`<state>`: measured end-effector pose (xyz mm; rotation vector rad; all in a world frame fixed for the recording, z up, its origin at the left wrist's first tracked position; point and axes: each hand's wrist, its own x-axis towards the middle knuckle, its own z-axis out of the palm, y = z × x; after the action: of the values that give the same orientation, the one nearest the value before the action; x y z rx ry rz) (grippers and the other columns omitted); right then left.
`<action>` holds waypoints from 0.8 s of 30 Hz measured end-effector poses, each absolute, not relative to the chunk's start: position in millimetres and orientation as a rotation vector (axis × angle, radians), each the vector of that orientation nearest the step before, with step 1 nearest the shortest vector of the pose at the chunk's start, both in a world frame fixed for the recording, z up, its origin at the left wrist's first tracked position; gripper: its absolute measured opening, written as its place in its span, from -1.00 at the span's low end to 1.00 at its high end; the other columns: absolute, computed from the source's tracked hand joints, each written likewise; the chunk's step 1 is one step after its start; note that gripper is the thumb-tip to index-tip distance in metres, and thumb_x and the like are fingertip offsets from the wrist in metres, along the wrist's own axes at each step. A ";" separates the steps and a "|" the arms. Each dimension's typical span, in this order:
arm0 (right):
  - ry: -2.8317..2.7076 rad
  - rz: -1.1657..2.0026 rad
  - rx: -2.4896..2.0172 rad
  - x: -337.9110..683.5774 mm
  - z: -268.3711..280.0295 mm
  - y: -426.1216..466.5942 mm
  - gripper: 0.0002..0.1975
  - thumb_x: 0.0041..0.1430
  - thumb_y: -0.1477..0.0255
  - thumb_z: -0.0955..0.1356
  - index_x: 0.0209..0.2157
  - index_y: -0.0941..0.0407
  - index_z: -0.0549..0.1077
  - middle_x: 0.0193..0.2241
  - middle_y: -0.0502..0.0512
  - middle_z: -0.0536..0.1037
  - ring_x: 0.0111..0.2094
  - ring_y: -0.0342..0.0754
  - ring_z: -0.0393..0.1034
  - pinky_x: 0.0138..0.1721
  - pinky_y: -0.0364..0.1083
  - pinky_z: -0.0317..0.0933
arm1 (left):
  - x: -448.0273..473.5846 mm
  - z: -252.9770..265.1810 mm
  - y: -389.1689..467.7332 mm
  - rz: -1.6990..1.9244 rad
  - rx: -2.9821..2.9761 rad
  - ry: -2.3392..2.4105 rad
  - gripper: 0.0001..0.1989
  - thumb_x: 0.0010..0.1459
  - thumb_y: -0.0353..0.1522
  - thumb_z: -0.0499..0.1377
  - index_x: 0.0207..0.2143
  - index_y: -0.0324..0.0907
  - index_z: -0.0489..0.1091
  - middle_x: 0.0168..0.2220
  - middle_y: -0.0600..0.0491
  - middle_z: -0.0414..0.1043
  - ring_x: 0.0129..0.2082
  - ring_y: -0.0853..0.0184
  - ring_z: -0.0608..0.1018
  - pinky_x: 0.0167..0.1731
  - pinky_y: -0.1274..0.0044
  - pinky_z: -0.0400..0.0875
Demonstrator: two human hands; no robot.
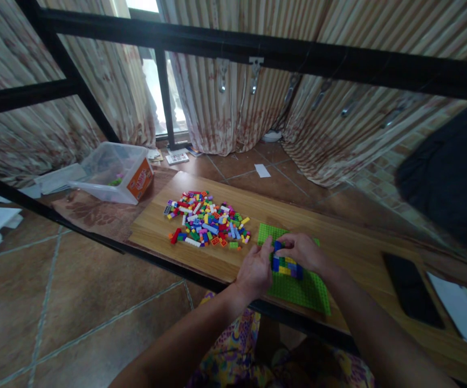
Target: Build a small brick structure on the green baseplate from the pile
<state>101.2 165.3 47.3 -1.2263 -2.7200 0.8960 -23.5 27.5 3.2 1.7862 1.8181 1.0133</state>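
Observation:
A green studded baseplate [298, 293] lies on the wooden board, with a low build of blue and yellow toy bricks [287, 266] on it. My right hand [304, 252] reaches over the build from the right, its fingertips closed on a blue brick [277, 247] at the upper left corner. Against the left side of the build rests my left hand [255, 272], fingers stretched out and touching the baseplate's edge. Its fingertips are partly hidden. To the left spreads a loose pile of multicoloured bricks [209, 220].
A clear plastic box [114, 161] with an orange label stands beyond the pile. A black phone [412, 288] and white paper [460, 310] lie at the right. Black metal rails [233, 37] with hanging clips cross above the board [350, 242]. Curtains hang behind.

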 end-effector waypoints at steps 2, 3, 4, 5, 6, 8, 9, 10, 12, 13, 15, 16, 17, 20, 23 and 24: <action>-2.729 0.866 -1.230 99.7 48.4 164.4 -0.77 -0.08 0.29 0.41 -0.34 0.07 0.58 -0.56 -0.04 0.48 -0.52 -0.12 0.32 -0.49 -0.15 0.10 | -23.4 3.3 27.4 1.003 1.797 1.827 -0.29 0.13 -0.55 -0.05 0.33 -0.27 -0.18 0.05 -0.06 0.43 0.05 0.15 0.36 0.06 0.32 0.33; -2.730 0.845 -1.230 99.1 48.7 163.4 -0.78 -0.08 0.30 0.42 -0.34 0.06 0.58 -0.56 -0.04 0.49 -0.52 -0.12 0.33 -0.48 -0.15 0.10 | -23.5 3.4 27.3 0.998 1.806 1.831 -0.29 0.13 -0.55 -0.05 0.33 -0.27 -0.17 0.04 -0.06 0.43 0.05 0.15 0.36 0.06 0.31 0.32; -2.728 0.821 -1.223 98.8 48.8 162.0 -0.78 -0.08 0.31 0.42 -0.33 0.07 0.58 -0.55 -0.04 0.50 -0.51 -0.12 0.34 -0.48 -0.15 0.11 | -23.7 3.4 27.2 0.997 1.816 1.834 -0.30 0.13 -0.55 -0.05 0.33 -0.27 -0.17 0.04 -0.07 0.43 0.04 0.15 0.37 0.06 0.31 0.32; -2.722 0.791 -1.209 98.8 48.4 160.5 -0.78 -0.08 0.33 0.42 -0.33 0.07 0.58 -0.54 -0.03 0.51 -0.50 -0.11 0.35 -0.46 -0.15 0.12 | -24.0 3.3 27.2 0.997 1.830 1.837 -0.30 0.13 -0.55 -0.05 0.32 -0.28 -0.17 0.04 -0.08 0.43 0.04 0.15 0.37 0.06 0.30 0.32; -2.711 0.757 -1.191 99.3 47.4 158.7 -0.78 -0.08 0.34 0.42 -0.32 0.07 0.58 -0.52 -0.02 0.51 -0.48 -0.11 0.36 -0.44 -0.14 0.14 | -24.3 3.2 27.2 0.997 1.847 1.837 -0.29 0.12 -0.54 -0.05 0.32 -0.30 -0.16 0.04 -0.09 0.43 0.04 0.15 0.38 0.06 0.29 0.31; -2.656 0.707 -1.159 102.6 43.3 154.6 -0.74 -0.08 0.34 0.43 -0.27 0.06 0.57 -0.49 -0.01 0.53 -0.44 -0.10 0.37 -0.38 -0.13 0.19 | -25.1 3.1 27.4 0.987 1.880 1.844 -0.27 0.09 -0.55 -0.03 0.32 -0.33 -0.15 0.04 -0.13 0.42 0.03 0.14 0.39 0.07 0.28 0.30; -2.599 0.707 -1.152 105.6 40.3 152.4 -0.70 -0.08 0.34 0.43 -0.22 0.06 0.56 -0.46 0.00 0.54 -0.42 -0.09 0.38 -0.35 -0.12 0.22 | -25.4 3.4 27.6 0.977 1.897 1.851 -0.26 0.07 -0.56 -0.02 0.32 -0.33 -0.15 0.05 -0.14 0.41 0.03 0.14 0.39 0.08 0.27 0.29; -2.514 0.719 -1.161 109.9 36.7 149.9 -0.66 -0.07 0.34 0.43 -0.17 0.06 0.54 -0.42 0.01 0.55 -0.40 -0.08 0.40 -0.31 -0.10 0.25 | -25.7 3.9 27.7 0.965 1.915 1.857 -0.24 0.05 -0.57 -0.02 0.32 -0.32 -0.15 0.05 -0.14 0.41 0.03 0.14 0.40 0.09 0.27 0.28; -2.286 0.736 -1.216 122.2 28.9 144.6 -0.60 0.00 0.30 0.40 -0.09 0.08 0.49 -0.33 0.08 0.57 -0.33 -0.06 0.43 -0.24 -0.05 0.30 | -25.9 6.0 27.6 0.933 1.949 1.866 -0.21 0.01 -0.60 -0.01 0.32 -0.27 -0.14 0.05 -0.12 0.39 0.01 0.17 0.41 0.11 0.29 0.26; -2.171 0.723 -1.248 129.9 24.9 141.7 -0.61 0.04 0.28 0.36 -0.08 0.10 0.48 -0.29 0.12 0.57 -0.30 -0.04 0.45 -0.21 -0.02 0.31 | -26.0 7.4 27.4 0.914 1.962 1.871 -0.21 0.00 -0.60 -0.01 0.32 -0.24 -0.12 0.05 -0.10 0.39 0.01 0.19 0.41 0.10 0.30 0.26; -2.018 0.659 -1.301 147.0 17.9 135.1 -0.64 0.12 0.23 0.29 -0.12 0.13 0.49 -0.26 0.18 0.56 -0.27 0.00 0.45 -0.16 0.03 0.31 | -25.7 10.7 27.0 0.875 1.984 1.879 -0.22 0.00 -0.61 -0.01 0.31 -0.20 -0.06 0.05 -0.08 0.38 0.00 0.20 0.40 0.09 0.31 0.27; -1.981 0.628 -1.322 155.3 14.9 131.4 -0.63 0.15 0.21 0.27 -0.14 0.15 0.49 -0.26 0.19 0.55 -0.26 0.01 0.45 -0.15 0.04 0.31 | -25.5 12.2 26.8 0.860 1.995 1.884 -0.24 0.00 -0.62 -0.01 0.30 -0.20 -0.03 0.05 -0.08 0.38 0.01 0.20 0.39 0.08 0.32 0.28; -1.965 0.608 -1.337 162.7 12.3 127.5 -0.62 0.17 0.20 0.25 -0.15 0.16 0.49 -0.26 0.21 0.55 -0.26 0.02 0.44 -0.14 0.05 0.30 | -25.2 13.5 26.8 0.848 2.008 1.890 -0.26 0.01 -0.63 -0.02 0.29 -0.20 0.01 0.07 -0.09 0.36 0.02 0.20 0.38 0.08 0.32 0.28; -1.995 0.553 -1.354 175.3 6.5 114.7 -0.61 0.21 0.19 0.22 -0.14 0.16 0.49 -0.23 0.23 0.53 -0.23 0.04 0.41 -0.11 0.07 0.28 | -24.1 15.2 27.6 0.800 2.069 1.908 -0.32 0.03 -0.63 -0.03 0.24 -0.23 0.11 0.10 -0.09 0.33 0.05 0.19 0.35 0.09 0.32 0.27; -2.090 0.435 -1.336 172.8 1.5 102.0 -0.62 0.23 0.20 0.23 -0.09 0.12 0.48 -0.17 0.21 0.50 -0.12 0.08 0.36 -0.03 0.11 0.23 | -23.0 14.3 28.8 0.740 2.119 1.946 -0.37 0.06 -0.62 -0.03 0.22 -0.27 0.14 0.11 -0.11 0.33 0.06 0.18 0.35 0.09 0.31 0.28; -2.119 0.379 -1.343 170.0 -0.3 98.2 -0.62 0.23 0.20 0.23 -0.06 0.10 0.48 -0.13 0.21 0.49 -0.08 0.10 0.33 -0.01 0.14 0.21 | -22.6 13.7 29.0 0.726 2.130 1.958 -0.38 0.06 -0.62 -0.03 0.22 -0.29 0.14 0.11 -0.13 0.33 0.06 0.17 0.35 0.08 0.30 0.28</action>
<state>170.0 98.2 -0.3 -1.3434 -2.1193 0.3790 -22.6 29.0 13.7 2.1297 1.9583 0.7260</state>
